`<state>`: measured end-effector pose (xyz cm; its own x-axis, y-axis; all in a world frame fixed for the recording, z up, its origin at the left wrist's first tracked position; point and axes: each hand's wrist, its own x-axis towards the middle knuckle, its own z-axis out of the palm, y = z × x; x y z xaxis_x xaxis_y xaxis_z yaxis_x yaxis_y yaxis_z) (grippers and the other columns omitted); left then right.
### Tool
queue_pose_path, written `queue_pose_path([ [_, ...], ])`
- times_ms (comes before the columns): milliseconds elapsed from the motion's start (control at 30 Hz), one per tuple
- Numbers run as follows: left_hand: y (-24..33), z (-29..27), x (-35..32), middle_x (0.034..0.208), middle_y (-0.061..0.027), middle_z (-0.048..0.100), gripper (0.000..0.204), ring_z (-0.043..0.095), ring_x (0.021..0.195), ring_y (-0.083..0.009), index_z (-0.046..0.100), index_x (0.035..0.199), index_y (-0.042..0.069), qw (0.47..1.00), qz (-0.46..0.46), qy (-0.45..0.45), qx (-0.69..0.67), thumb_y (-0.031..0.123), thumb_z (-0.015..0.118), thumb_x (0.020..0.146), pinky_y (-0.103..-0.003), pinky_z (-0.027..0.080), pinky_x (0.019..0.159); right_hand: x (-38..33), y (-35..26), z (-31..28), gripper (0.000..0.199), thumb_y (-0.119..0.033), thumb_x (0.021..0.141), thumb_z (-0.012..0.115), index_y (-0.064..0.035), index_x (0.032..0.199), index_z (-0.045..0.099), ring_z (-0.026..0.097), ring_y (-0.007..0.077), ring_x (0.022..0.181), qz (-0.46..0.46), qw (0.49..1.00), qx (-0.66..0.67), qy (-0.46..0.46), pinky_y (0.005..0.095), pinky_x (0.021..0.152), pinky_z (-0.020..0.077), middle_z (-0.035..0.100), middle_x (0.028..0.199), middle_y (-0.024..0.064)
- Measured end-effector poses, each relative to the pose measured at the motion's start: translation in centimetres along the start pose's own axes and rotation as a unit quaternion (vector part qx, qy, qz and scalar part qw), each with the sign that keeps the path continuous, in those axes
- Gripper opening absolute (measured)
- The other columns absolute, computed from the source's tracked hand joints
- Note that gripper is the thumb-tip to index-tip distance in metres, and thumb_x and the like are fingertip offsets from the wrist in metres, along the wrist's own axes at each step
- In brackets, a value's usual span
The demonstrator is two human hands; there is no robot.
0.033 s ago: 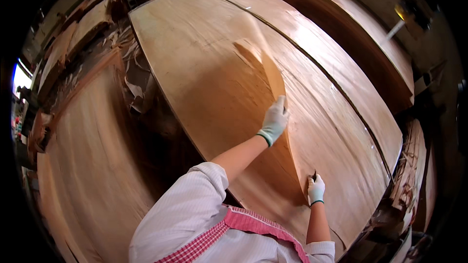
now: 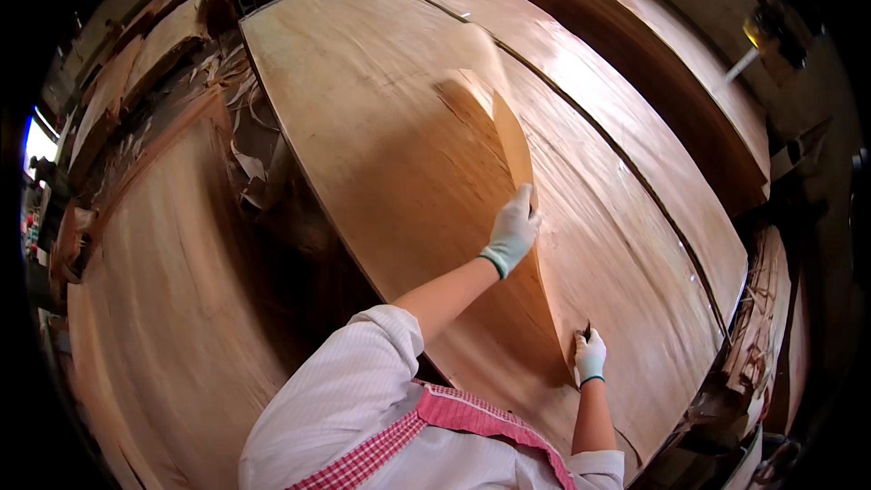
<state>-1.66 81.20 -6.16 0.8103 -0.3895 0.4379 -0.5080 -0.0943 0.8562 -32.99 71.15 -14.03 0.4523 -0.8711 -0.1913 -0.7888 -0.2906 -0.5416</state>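
My left hand point(image 2: 513, 230), in a white knit glove with a green cuff, is closed on the raised edge of a thin wood veneer strip point(image 2: 513, 141). The strip stands up from the large veneer sheet point(image 2: 363, 127) and curls at its far end, throwing a shadow to its left. Nearer to me and to the right, my gloved right hand point(image 2: 590, 356) is closed around a small dark tool with a pointed tip point(image 2: 588, 331); its kind is mostly hidden by the fingers. That hand is low over the sheet, beside the near end of the lifted strip.
A dark seam point(image 2: 635, 172) separates the sheet from another veneer sheet point(image 2: 581, 45) on its right. Another stack point(image 2: 181, 308) lies to the left across a dark gap. Torn veneer scraps point(image 2: 762, 308) lie at the right, and a tall veneer stack point(image 2: 653, 18) stands far right.
Very little differs. The strip's far end has shifted slightly, and my left hand sits a touch lower. Both hands keep their holds.
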Motion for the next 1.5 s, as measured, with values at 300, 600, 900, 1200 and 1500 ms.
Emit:
queue_pose_path([
  [300,-6.4,-7.5,-3.3,0.071,-0.0086,0.057,0.026,0.055,0.055,-0.0137,0.047,0.111,-0.001,0.937,-0.278,-0.167,-0.132,0.009,0.059,0.09,-0.03,0.047,0.05,0.5,1.7,1.4,0.013,-0.013,0.089,0.06,-0.0065,0.081,0.052,0.041,0.0085,0.045,0.126,0.979,0.156,-0.026,0.0268,0.04,0.0335,0.047,0.062,-0.0007],
  [600,-1.1,-13.1,-2.2,0.07,-0.0039,0.057,0.023,0.055,0.06,-0.0094,0.059,0.099,0.002,0.758,-0.28,-0.571,-0.144,0.023,0.054,0.094,-0.027,0.048,0.055,0.7,0.6,1.3,0.009,-0.012,0.089,0.059,-0.0076,0.084,0.053,0.042,0.0085,0.046,0.15,0.975,0.159,-0.041,0.0266,0.04,0.034,0.046,0.062,-0.0014],
  [900,-3.5,-13.7,3.2,0.103,-0.0192,0.06,0.034,0.057,0.099,-0.0347,0.059,0.111,0.003,0.899,0.002,-0.437,0.022,0.031,0.052,0.093,-0.042,0.046,0.087,0.8,1.5,1.6,0.012,-0.014,0.089,0.06,-0.0037,0.084,0.056,0.043,0.009,0.055,0.126,0.981,0.143,-0.031,0.0273,0.049,0.0375,0.052,0.066,0.0008],
  [1200,-21.4,-13.8,14.6,0.117,-0.0168,0.057,0.028,0.052,0.113,-0.0303,0.059,0.104,0.008,0.884,0.053,-0.21,0.415,0.026,0.059,0.083,-0.043,0.038,0.099,2.6,-2.6,0.6,0.026,-0.031,0.095,0.054,-0.0061,0.088,0.054,0.049,0.0125,0.046,0.173,0.982,0.067,-0.038,0.0297,0.041,0.0384,0.052,0.062,0.0026],
  [1500,-34.6,-15.6,27.9,0.132,-0.0112,0.053,0.031,0.046,0.127,-0.0286,0.057,0.118,0.007,0.88,0.057,-0.143,0.449,0.019,0.048,0.091,-0.04,0.032,0.11,12.8,-33.5,13.5,0.02,-0.024,0.095,0.045,-0.0063,0.099,0.052,0.064,0.0414,0.068,-0.179,0.947,-0.249,-0.095,0.0538,0.057,0.0453,0.065,0.078,0.0238],
])
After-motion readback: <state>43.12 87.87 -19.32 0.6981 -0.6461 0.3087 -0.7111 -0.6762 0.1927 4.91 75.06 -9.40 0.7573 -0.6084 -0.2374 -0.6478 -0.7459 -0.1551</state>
